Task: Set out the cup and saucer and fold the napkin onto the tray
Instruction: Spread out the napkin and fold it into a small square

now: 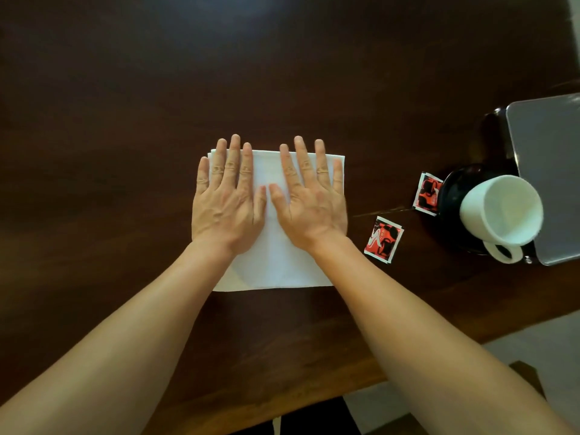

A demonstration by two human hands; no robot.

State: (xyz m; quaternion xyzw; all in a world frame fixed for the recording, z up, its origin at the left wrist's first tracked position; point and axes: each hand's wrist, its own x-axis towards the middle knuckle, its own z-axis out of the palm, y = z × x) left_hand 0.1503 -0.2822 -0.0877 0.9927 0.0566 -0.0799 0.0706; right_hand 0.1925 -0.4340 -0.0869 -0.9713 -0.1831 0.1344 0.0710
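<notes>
A folded white napkin (276, 262) lies flat on the dark wooden table, in the middle of the view. My left hand (227, 202) presses on its left half with straight, spread fingers. My right hand (309, 202) presses flat on its right half, the two thumbs almost touching. At the right a white cup (502, 211) lies tipped on a black saucer (452, 196), its mouth facing me and its handle low. A grey tray (546, 158) sits beyond them at the right edge, cut off by the frame.
Two red, black and white sachets lie on the table: one sachet (383, 239) right of the napkin, another sachet (427, 194) beside the saucer. The table's near edge (314, 400) runs diagonally at the bottom, with light floor (533, 346) beyond it at the lower right.
</notes>
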